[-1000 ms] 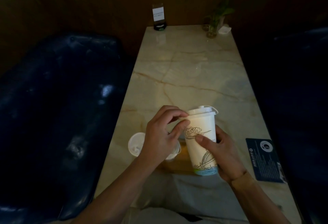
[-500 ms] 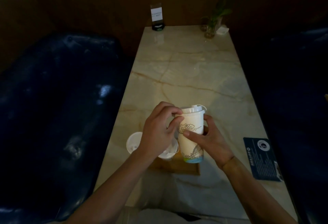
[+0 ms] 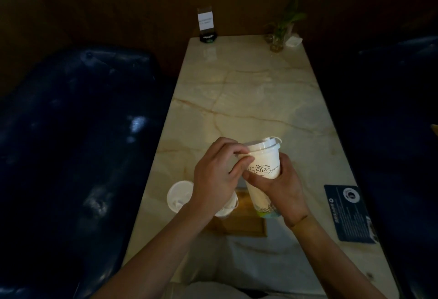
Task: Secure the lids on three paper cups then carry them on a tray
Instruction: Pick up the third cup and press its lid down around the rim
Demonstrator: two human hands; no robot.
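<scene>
Gripping the tall white paper cup with line drawings round its middle, the right hand holds it tilted above the flat wooden tray. The left hand pinches the edge of its white plastic lid, fingers curled. Two more white lidded cups sit just left, one half hidden. Beyond: a dark printed card, pale marble table, small sign stand, potted green plant.
</scene>
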